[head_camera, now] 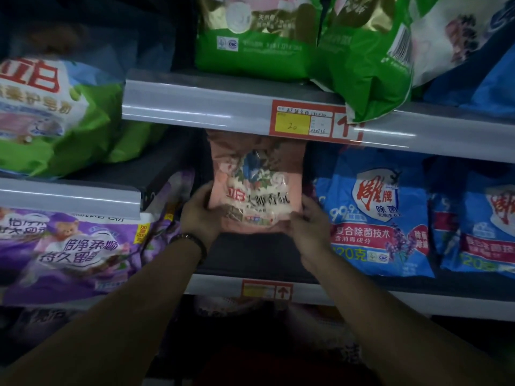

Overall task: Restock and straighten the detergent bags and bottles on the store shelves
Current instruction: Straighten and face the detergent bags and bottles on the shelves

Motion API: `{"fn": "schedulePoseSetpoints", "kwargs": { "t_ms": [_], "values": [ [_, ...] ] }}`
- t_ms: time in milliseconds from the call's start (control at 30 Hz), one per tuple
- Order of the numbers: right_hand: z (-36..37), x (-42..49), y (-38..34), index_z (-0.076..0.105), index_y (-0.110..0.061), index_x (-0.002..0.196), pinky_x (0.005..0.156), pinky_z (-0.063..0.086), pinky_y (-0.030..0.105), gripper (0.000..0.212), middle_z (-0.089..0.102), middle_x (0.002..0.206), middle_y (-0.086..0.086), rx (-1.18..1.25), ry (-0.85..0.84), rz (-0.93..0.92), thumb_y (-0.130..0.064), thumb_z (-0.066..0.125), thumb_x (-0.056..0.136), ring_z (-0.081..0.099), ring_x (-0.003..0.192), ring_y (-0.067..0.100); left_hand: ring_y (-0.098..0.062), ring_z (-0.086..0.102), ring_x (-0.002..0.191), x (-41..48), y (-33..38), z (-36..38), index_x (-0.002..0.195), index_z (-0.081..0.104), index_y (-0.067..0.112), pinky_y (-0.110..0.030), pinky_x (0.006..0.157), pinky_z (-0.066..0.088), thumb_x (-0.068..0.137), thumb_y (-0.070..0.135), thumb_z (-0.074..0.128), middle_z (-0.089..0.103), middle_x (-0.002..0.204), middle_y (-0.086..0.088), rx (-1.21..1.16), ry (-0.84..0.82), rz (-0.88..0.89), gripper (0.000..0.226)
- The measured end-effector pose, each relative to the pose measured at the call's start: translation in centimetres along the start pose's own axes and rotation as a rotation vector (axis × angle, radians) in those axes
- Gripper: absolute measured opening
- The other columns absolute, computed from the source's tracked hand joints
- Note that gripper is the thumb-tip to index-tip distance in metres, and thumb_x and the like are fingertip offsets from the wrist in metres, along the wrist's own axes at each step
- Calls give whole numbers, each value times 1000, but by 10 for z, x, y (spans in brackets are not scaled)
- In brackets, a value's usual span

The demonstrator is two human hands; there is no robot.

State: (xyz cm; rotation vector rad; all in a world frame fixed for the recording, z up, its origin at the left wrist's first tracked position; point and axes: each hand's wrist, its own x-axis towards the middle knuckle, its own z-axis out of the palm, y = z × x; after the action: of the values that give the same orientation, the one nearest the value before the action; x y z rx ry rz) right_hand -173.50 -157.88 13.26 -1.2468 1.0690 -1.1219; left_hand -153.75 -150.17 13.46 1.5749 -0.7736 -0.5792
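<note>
A pink detergent bag (255, 182) stands upright in the gap on the middle shelf (259, 257), its top under the shelf above. My left hand (199, 214) grips its lower left edge, thumb on the front. My right hand (309, 222) holds its lower right corner, fingers curled behind the bag. A dark bracelet sits on my left wrist.
Blue detergent bags (376, 213) stand right of the pink one. Purple bags (72, 246) lie at the left, a green and white bag (47, 115) above them. Green bags (278, 37) fill the upper shelf; one overhangs the price rail (303, 121). Dim goods lie below.
</note>
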Motion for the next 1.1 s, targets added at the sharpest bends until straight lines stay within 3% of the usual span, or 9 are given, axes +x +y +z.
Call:
{"fn": "schedulePoseSetpoints", "kwargs": {
  "t_ms": [67,133,267,467,600,767,900,1000,1100],
  "values": [
    [3,-2,9,66,-18,132,84,59,33,37,76,115,-2,-161,-53,-41,-2,60,99,73,105,22,-33,60,132,7,-4,7,155,45,15,-47,110,52,79,16,84,61,145,-14,183,88,-81,86],
    [1,-8,20,65,-19,130,79,51,30,35,73,114,-3,-387,-109,-98,-6,60,97,69,102,21,-43,56,131,-6,-9,15,154,44,15,-47,109,50,82,27,76,53,149,-22,351,136,-157,80],
    [0,-5,32,56,-16,147,96,44,21,53,54,141,-4,-736,-233,-189,-15,68,95,57,125,14,-52,52,124,-33,-27,23,152,43,13,-49,108,46,93,12,66,37,149,-25,527,2,-16,63],
    [18,-6,39,27,-8,161,124,33,47,80,33,164,14,-1200,-361,-247,-45,59,98,31,152,33,-47,36,146,-20,-49,29,166,24,18,-50,119,38,102,33,57,32,162,-26,856,-239,119,73],
    [22,6,37,-5,-11,167,130,12,56,92,-1,177,10,-1274,-445,-122,-58,43,104,1,163,32,-35,13,160,-2,-47,33,169,3,28,-61,124,22,108,42,39,11,172,-21,1053,-342,83,72],
    [24,21,30,-18,-20,166,130,2,57,110,-16,176,7,-1307,-503,14,-75,46,95,-9,163,30,-28,2,162,5,-56,42,168,-3,32,-68,122,14,106,56,32,3,175,-11,1186,-348,94,75],
    [16,31,13,-2,-25,169,130,13,51,117,-6,177,1,-1058,-580,138,-65,69,86,0,163,27,-30,6,163,6,-57,38,169,1,32,-66,123,16,106,61,30,5,176,-9,1255,-339,142,76],
    [4,27,6,31,-21,164,112,41,35,88,35,168,6,-1039,-560,88,-51,71,91,42,148,28,-32,8,163,6,-57,32,168,10,31,-61,127,17,104,62,32,7,177,-9,1293,-401,96,74],
    [-9,5,-3,53,-12,149,100,46,31,58,58,149,12,-1240,-535,-43,-42,64,100,58,132,29,-40,34,151,7,-45,28,158,40,26,-54,123,32,99,57,33,33,166,-15,1278,-488,111,67]
  ]
}}
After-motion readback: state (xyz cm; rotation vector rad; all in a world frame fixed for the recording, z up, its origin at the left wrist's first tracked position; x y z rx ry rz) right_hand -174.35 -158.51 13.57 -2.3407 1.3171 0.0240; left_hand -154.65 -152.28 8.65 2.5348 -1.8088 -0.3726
